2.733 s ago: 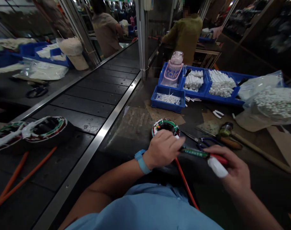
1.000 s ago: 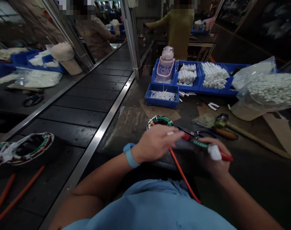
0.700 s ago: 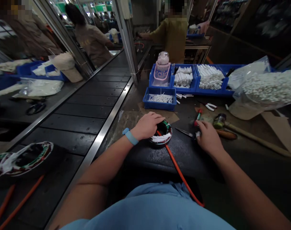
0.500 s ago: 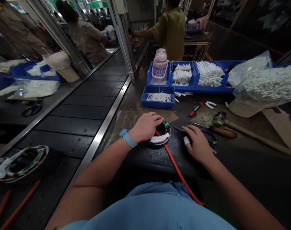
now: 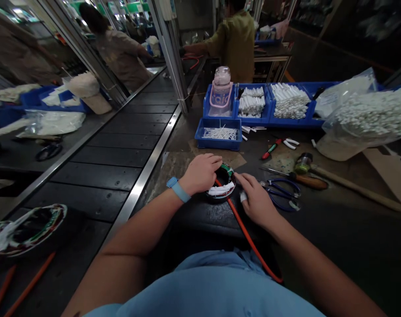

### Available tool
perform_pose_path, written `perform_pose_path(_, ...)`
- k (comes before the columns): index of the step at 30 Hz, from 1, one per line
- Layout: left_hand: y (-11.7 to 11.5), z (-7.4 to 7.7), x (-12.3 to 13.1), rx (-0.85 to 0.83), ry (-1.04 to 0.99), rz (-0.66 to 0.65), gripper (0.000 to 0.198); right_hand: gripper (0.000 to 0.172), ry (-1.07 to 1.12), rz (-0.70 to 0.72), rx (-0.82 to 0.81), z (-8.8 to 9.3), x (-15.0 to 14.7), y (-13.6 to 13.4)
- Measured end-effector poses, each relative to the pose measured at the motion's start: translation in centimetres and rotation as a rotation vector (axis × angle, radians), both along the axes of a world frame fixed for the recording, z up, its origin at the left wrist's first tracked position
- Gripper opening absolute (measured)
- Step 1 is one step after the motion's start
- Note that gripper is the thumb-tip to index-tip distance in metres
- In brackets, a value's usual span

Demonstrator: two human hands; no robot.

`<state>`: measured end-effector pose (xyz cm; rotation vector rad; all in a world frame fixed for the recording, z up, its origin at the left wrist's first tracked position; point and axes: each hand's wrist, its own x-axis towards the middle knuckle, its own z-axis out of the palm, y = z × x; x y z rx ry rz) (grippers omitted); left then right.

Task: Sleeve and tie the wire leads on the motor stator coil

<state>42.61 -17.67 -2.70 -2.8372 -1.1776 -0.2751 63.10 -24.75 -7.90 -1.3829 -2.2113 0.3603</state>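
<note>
The wound stator ring (image 5: 222, 185) lies on the bench, gripped at its left rim by the left hand (image 5: 200, 173), fingers curled over it. The right hand (image 5: 257, 200) touches the right rim, fingers loosely together. The ring should be steadied from both sides, the orange lead (image 5: 244, 231) kept untrapped

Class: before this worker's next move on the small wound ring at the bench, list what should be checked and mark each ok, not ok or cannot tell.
1. Left hand steadies the round coil ring with white ties: ok.
2. Right hand touches the ring's right edge: ok.
3. Orange cable runs free toward the body: ok.
4. Blue-handled scissors lie apart from the fingers: ok.
5. Red-and-green marker pen is capped: cannot tell.
</note>
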Motion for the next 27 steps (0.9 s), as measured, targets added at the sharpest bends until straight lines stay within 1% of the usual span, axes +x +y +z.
perform_pose_path(2,0.1,0.6,0.4,0.004,0.058,-0.009,0.035,0.075,-0.070,0.011,0.007,0.9,-0.3,1.4)
perform_pose_path(3,0.1,0.8,0.6,0.003,0.080,-0.011,0.033,0.071,-0.111,0.021,0.008,1.4,-0.4,2.1)
perform_pose_path(6,0.1,1.2,0.9,-0.005,0.105,-0.014,0.030,0.053,-0.254,0.050,0.015,2.9,-0.9,3.5)
perform_pose_path(8,0.1,1.1,0.9,-0.026,0.091,-0.011,0.031,0.042,-0.351,0.056,0.027,3.7,-1.2,3.8)
perform_pose_path(11,0.3,0.6,0.8,-0.080,0.035,0.010,0.035,0.035,-0.417,0.051,0.016,4.1,-1.6,4.1)
perform_pose_path(14,0.7,-0.3,0.6,-0.149,-0.074,0.060,0.041,0.038,-0.289,0.021,-0.061,3.8,-1.7,4.8)
perform_pose_path(16,0.6,-0.9,0.2,-0.198,-0.187,0.075,0.044,0.044,-0.117,0.021,-0.129,3.4,-1.4,5.3)
perform_pose_path(18,-0.1,-1.0,-0.2,-0.165,-0.351,0.110,0.043,0.050,0.075,0.061,-0.168,2.7,-0.8,5.2)
perform_pose_path(20,-1.7,-0.6,-0.7,-0.060,-0.503,0.141,0.037,0.052,0.238,0.083,-0.135,1.8,0.1,3.7)
perform_pose_path(21,-2.7,-0.4,-0.9,-0.013,-0.540,0.138,0.034,0.052,0.297,0.074,-0.096,1.2,0.7,2.3)
perform_pose_path(22,-3.8,-0.2,-1.0,-0.005,-0.522,0.095,0.031,0.051,0.333,0.039,-0.051,0.3,1.3,0.5)
perform_pose_path(23,-4.8,-0.1,-1.0,-0.035,-0.448,0.036,0.032,0.049,0.345,0.001,-0.013,-0.7,1.9,-1.6)
perform_pose_path(24,-5.7,-0.2,-1.0,-0.061,-0.356,0.005,0.043,0.046,0.346,-0.021,0.009,-1.8,2.7,-4.0)
perform_pose_path(25,-6.3,-0.3,-0.9,-0.078,-0.262,-0.010,0.052,0.043,0.338,-0.040,0.020,-3.2,3.4,-6.5)
perform_pose_path(26,-6.7,-0.5,-0.8,-0.084,-0.185,-0.009,0.057,0.041,0.319,-0.059,0.032,-4.6,4.1,-9.0)
perform_pose_path(27,-6.9,-0.7,-0.8,-0.086,-0.133,-0.001,0.057,0.039,0.288,-0.093,0.030,-6.1,4.7,-11.4)
